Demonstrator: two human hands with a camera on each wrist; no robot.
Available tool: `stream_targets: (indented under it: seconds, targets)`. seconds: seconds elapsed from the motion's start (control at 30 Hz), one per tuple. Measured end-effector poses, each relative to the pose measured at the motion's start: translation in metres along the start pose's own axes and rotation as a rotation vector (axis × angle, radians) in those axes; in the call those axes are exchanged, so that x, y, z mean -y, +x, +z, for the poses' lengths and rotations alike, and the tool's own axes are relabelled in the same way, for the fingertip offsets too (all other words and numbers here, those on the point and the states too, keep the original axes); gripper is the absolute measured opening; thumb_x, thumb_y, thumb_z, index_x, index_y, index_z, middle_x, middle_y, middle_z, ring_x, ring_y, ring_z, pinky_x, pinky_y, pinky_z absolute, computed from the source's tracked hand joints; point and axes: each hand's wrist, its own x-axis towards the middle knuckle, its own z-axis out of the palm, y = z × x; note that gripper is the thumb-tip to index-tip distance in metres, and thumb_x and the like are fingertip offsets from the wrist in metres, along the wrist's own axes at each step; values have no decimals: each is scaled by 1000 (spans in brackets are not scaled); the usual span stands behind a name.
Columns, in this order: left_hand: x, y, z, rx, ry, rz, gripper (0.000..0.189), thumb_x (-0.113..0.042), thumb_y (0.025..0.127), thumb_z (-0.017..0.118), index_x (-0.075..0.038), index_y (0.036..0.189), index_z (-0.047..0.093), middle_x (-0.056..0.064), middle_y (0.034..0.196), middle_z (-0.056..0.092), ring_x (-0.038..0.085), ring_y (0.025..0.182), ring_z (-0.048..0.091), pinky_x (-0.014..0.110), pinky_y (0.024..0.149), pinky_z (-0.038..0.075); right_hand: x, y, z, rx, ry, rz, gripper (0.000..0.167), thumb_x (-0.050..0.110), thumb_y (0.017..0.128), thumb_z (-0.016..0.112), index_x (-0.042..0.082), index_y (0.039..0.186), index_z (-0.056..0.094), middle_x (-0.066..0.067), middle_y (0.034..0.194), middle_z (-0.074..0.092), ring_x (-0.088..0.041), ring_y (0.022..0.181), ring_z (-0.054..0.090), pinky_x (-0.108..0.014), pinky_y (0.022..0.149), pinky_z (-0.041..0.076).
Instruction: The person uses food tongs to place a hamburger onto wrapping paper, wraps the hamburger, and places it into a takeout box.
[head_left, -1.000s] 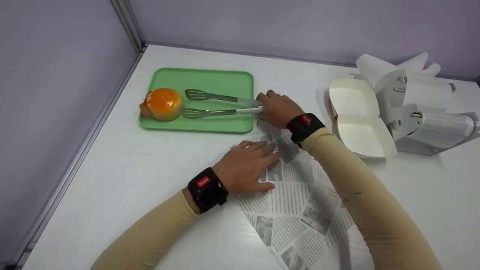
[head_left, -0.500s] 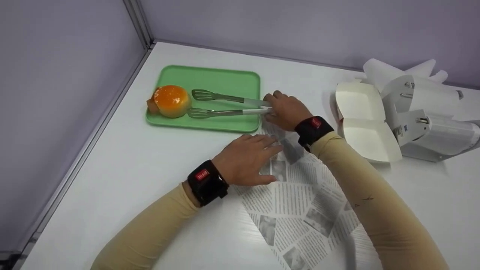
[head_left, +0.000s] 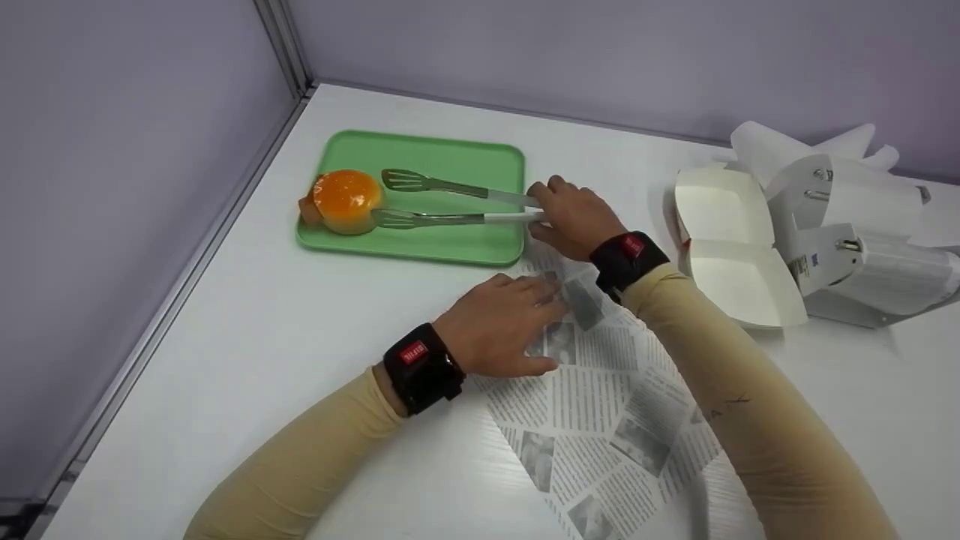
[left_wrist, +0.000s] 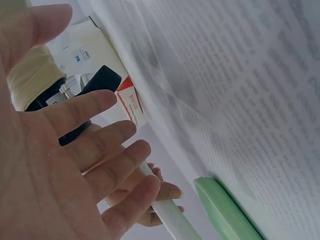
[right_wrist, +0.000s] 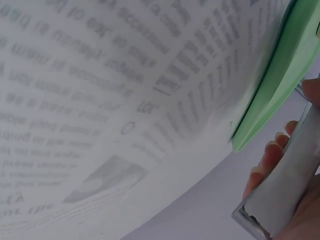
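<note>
My right hand [head_left: 576,217] grips the handle end of metal tongs [head_left: 450,219], also seen as a pale handle [right_wrist: 285,190] in the right wrist view. The tongs' two slotted heads stand apart over a green tray [head_left: 450,251]. The lower head comes right up to a glossy orange-brown bun [head_left: 346,199], which sits at the tray's left side; whether they touch I cannot tell. A brown piece [head_left: 308,211] sticks out from the bun's left. Over a newsprint-patterned paper sheet [head_left: 592,405], my left hand [head_left: 499,326] is palm down with straight, spread fingers.
An unfolded white carton [head_left: 739,240] stands right of the right forearm. Beside it is a white dispenser-like stand [head_left: 877,270] with rolled white sheets [head_left: 780,150] behind. Walls [head_left: 540,67] border the white table at the back and left.
The view has shifted, so the tray and carton appear farther right. The tongs' heads have moved slightly away toward the tray's back. The right hand keeps its grip; the left stays over the paper.
</note>
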Motion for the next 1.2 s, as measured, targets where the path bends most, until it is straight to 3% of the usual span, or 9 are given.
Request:
stream_targets:
  seconds: [0.3, 0.53, 0.8, 0.97, 1.2]
  targets:
    - [-2, 2, 1, -8, -26, 11, 60, -54, 94, 60, -20, 143, 55, 7, 157, 47, 23, 150, 39, 45, 113, 43, 4, 1, 1, -8, -23, 2, 37, 17, 96, 64, -2, 127, 56, -23, 107, 62, -39, 90, 63, -53, 77, 54]
    - [-4, 3, 1, 22, -34, 2, 62, -55, 94, 60, -21, 146, 52, 5, 157, 47, 21, 147, 41, 43, 113, 42, 5, 1, 3, -18, -32, 6, 36, 17, 96, 64, -2, 126, 56, -23, 105, 62, -39, 89, 63, -53, 77, 54]
    - [-5, 2, 3, 28, -35, 7, 62, -54, 94, 62, -20, 145, 52, 3, 153, 50, 21, 142, 47, 43, 111, 44, 8, 2, 5, 85, 14, 58, 56, 46, 100, 57, -1, 131, 54, -23, 114, 62, -40, 100, 64, -54, 88, 52]
    - [-5, 2, 4, 16, -42, 13, 59, -52, 93, 63, -20, 141, 54, 2, 152, 51, 20, 140, 49, 43, 110, 44, 11, 3, 5, 80, 55, 75, 53, 47, 99, 57, 3, 129, 57, -20, 116, 70, -38, 106, 69, -52, 89, 55]
    - [-6, 2, 5, 13, -39, 15, 53, -52, 93, 63, -21, 135, 57, 2, 152, 51, 20, 139, 50, 44, 109, 45, 12, 2, 5, 59, 69, 66, 51, 45, 98, 60, 2, 125, 60, -17, 110, 73, -36, 99, 71, -50, 86, 56]
